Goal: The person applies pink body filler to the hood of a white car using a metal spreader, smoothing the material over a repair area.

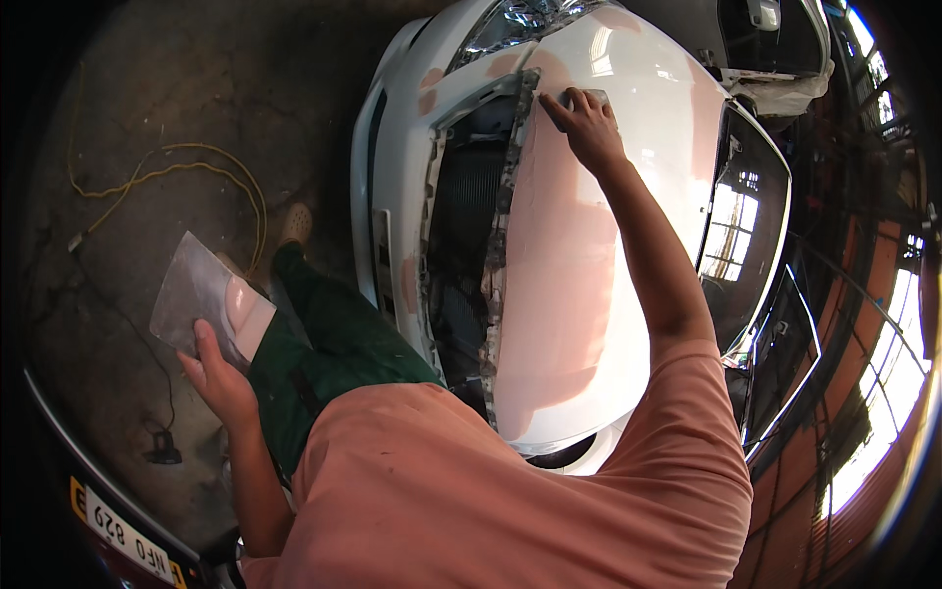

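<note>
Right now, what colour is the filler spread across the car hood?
Pale pink filler over the white hood, seen in the head view.

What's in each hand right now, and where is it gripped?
Left hand grips a flat board bearing pink filler by its lower edge. Right hand presses a small spreader to the hood, fingers on top.

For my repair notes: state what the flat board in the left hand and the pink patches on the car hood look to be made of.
Board: thin, stiff, grey, dull sheen; plastic or metal, can't tell. Pink paste sits on one corner.
Pink patches on the hood: matte, opaque, likely body filler; bare white paint beside them glares glossy.
</note>
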